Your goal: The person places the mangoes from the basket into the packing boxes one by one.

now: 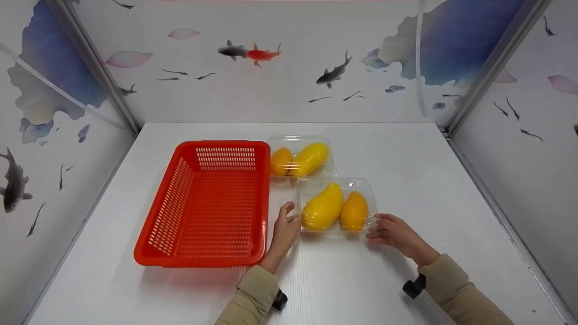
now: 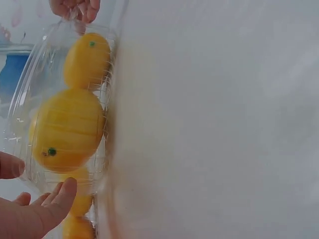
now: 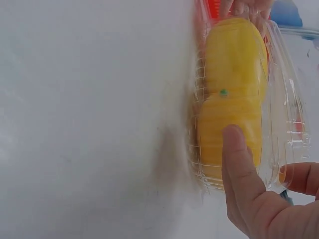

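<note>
A clear plastic clamshell box (image 1: pixel 336 234) on the white table holds a large yellow mango-like fruit (image 1: pixel 323 208) and a smaller orange one (image 1: pixel 354 211). At the box's left side is my left hand (image 1: pixel 285 231), its thumb and fingers spread apart at the wall. My right hand (image 1: pixel 397 234) is at the right end, fingers extended along it. In the right wrist view, the right fingers (image 3: pixel 241 167) lie straight in front of the box and the thumb stands at its other side. Green dots show on the fruits in the wrist views.
A red plastic basket (image 1: pixel 264 243) with slotted walls stands left of the box, close to my left forearm. Behind, a second clear box (image 1: pixel 300 141) holds two similar fruits. Printed wall panels (image 1: pixel 289 99) enclose the table at the back and sides.
</note>
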### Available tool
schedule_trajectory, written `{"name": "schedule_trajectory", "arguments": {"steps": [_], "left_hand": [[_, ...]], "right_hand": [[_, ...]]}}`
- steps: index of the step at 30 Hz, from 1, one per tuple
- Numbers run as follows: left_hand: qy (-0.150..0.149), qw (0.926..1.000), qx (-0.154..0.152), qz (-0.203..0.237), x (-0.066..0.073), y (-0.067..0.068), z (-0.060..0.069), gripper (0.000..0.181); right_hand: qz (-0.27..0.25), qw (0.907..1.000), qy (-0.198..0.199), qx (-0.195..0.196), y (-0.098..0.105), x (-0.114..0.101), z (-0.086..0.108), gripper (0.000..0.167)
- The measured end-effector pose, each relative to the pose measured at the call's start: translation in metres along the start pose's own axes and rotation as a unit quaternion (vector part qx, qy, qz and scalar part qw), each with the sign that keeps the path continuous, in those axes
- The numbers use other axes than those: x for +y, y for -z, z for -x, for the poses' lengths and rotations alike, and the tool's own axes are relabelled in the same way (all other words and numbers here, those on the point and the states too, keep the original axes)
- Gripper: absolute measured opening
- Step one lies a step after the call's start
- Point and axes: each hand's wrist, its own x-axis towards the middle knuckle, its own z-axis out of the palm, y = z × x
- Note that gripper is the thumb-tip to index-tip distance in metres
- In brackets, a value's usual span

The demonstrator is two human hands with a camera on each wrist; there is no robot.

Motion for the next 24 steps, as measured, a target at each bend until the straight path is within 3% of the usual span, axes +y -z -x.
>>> {"name": "schedule_trajectory", "arguments": {"steps": [3, 6, 12, 19, 24], "left_hand": [[0.010, 0.9990, 0.017, -0.041, -0.0006, 0.0008, 0.0009, 0.045], [0.028, 0.9974, 0.009, -0.065, -0.0016, 0.0017, 0.0026, 0.044], [0.053, 0.9977, -0.043, -0.006, -0.0033, 0.0024, 0.0045, 0.049], [0.055, 0.9969, -0.053, 0.019, -0.0046, 0.0022, 0.0030, 0.051], [0.055, 0.9964, -0.063, 0.009, -0.0047, 0.0025, 0.0029, 0.050]], "right_hand": [[0.003, 1.0000, 0.008, -0.001, -0.0017, 0.0007, -0.0019, 0.049], [-0.003, 0.9999, 0.009, -0.008, -0.0032, 0.0016, -0.0031, 0.049], [-0.019, 0.9997, 0.011, -0.006, -0.0051, 0.0041, -0.0039, 0.049], [-0.008, 0.9998, 0.018, 0.001, -0.0064, 0.0039, -0.0048, 0.050], [0.016, 0.9996, 0.019, 0.010, -0.0063, 0.0028, -0.0050, 0.049]]}}
